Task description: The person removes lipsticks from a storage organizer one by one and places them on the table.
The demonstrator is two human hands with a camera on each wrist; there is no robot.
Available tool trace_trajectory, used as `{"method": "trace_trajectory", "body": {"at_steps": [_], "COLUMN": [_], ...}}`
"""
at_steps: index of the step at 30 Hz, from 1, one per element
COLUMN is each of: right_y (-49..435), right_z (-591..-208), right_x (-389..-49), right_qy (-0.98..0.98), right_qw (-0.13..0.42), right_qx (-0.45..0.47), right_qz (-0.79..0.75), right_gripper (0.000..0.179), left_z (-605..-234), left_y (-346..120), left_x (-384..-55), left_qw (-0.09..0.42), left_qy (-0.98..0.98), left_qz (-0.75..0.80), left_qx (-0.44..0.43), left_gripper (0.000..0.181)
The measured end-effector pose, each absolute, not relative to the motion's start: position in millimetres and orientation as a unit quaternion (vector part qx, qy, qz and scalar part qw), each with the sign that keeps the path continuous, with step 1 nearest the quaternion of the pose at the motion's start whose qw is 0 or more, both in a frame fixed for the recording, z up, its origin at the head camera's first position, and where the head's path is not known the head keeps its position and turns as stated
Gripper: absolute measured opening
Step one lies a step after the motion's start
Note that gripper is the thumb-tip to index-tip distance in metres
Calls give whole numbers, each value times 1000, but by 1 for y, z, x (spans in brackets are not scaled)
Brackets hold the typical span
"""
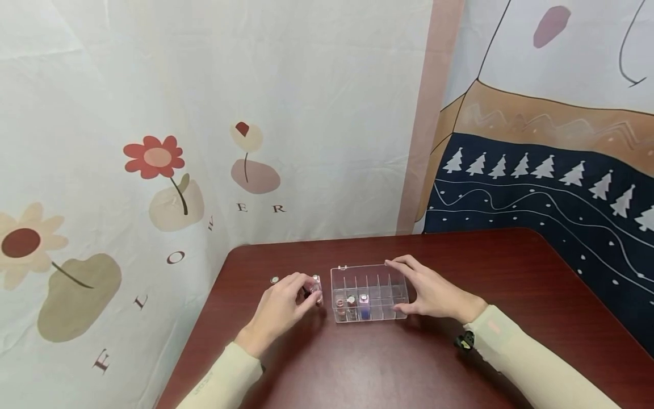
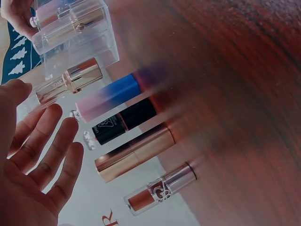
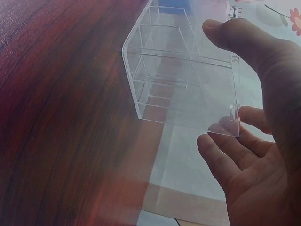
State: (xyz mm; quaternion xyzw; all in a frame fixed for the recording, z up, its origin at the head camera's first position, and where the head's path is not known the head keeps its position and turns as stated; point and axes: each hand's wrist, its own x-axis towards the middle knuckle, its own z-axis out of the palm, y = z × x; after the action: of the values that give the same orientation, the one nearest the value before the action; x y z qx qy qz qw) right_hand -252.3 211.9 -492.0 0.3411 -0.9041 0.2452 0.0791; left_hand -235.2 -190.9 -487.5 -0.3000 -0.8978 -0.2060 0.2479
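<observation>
My right hand (image 1: 439,292) holds the right end of a clear divided box (image 1: 378,288), thumb at the front and fingers behind. In the box's left compartments stand a reddish lipstick (image 1: 340,309), a darker one (image 1: 351,308) and a pink-and-blue one (image 1: 364,308). Left of the box, my left hand (image 1: 281,304) has thumb and fingers loosely spread about the top of a gold lipstick (image 2: 70,81), which stands on the table. Beside it in the left wrist view stand a pink-and-blue lipstick (image 2: 108,98), a black lipstick (image 2: 124,121), a copper tube (image 2: 136,153) and a clear-bodied lip gloss (image 2: 160,188).
The dark red wooden table (image 1: 368,363) carries everything. Its far edge meets a pale curtain (image 1: 317,113) with printed flowers, and a darker printed cloth (image 1: 511,187) hangs at the right. Several of the box's right compartments (image 3: 164,80) hold nothing.
</observation>
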Motion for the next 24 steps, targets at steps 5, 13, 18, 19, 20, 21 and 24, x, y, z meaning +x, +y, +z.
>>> {"method": "trace_trajectory", "body": {"at_steps": [5,13,18,19,20,21,24], "right_y": [212,212,212,212,212,212,212], "right_z": [-492,-491,-492,-492,-492,-492,-492], "right_x": [-252,-252,-252,-252,-253,-253,-253], "right_qy": [-905,-908,-909,-909,-909,-909,-909], "right_qw": [78,71,69,68,67,67,66], "right_qx": [339,333,330,330,330,331,331], "right_qz": [243,245,244,244,244,245,245], "right_gripper": [107,107,107,107,107,107,107], "left_z": [-491,-495,-496,-497,-497,-497,-498], "left_y": [-190,-189,-189,-189,-189,-189,-189], "left_x": [-236,-237,-238,-238,-239,-239,-239], "left_qw": [233,220,209,207,205,202,195], "left_qy": [-906,-915,-923,-924,-926,-927,-929], "left_qz": [-201,-187,-182,-180,-179,-180,-181], "left_qx": [-291,-280,-268,-265,-264,-262,-259], "left_gripper": [17,21,20,19,19,18,18]}}
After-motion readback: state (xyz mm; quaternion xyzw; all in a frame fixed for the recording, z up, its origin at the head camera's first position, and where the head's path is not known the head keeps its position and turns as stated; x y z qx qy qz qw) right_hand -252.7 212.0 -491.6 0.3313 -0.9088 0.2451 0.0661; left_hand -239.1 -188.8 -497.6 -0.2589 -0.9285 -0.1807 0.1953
